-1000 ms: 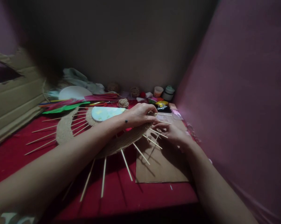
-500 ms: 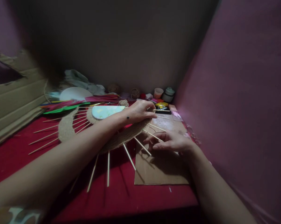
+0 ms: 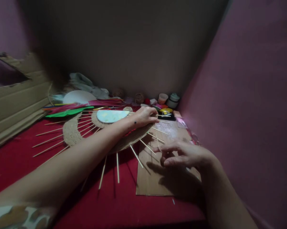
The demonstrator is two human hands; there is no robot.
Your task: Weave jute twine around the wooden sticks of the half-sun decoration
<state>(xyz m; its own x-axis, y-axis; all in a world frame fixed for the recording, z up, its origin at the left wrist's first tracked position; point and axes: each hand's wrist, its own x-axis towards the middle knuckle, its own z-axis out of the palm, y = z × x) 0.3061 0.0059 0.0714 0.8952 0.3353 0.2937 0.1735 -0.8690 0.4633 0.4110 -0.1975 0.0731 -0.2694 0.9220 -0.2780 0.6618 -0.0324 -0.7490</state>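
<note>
A woven twine piece (image 3: 73,131) with thin wooden sticks radiating outward spans the middle of the head view. A pale blue half-round panel (image 3: 112,116) sits at its centre. My left hand (image 3: 146,116) grips the woven band at its right end, fingers curled over the edge. Lower right, my right hand (image 3: 179,154) hovers above a brown board (image 3: 148,184), its fingers bent; a thin strand of twine (image 3: 157,139) runs from the band down to its fingertips.
Red cloth (image 3: 124,206) covers the table. Cardboard (image 3: 17,95) leans at left. Along the back are green and pink strips (image 3: 69,112), a twine ball (image 3: 139,98), a small cup (image 3: 162,98) and a lidded jar (image 3: 173,100). A pink wall rises at right.
My right hand has moved down and slightly right, away from the sticks, with the strand stretched below the band. The woven piece appears slightly shifted and turned. My left hand keeps its hold.
</note>
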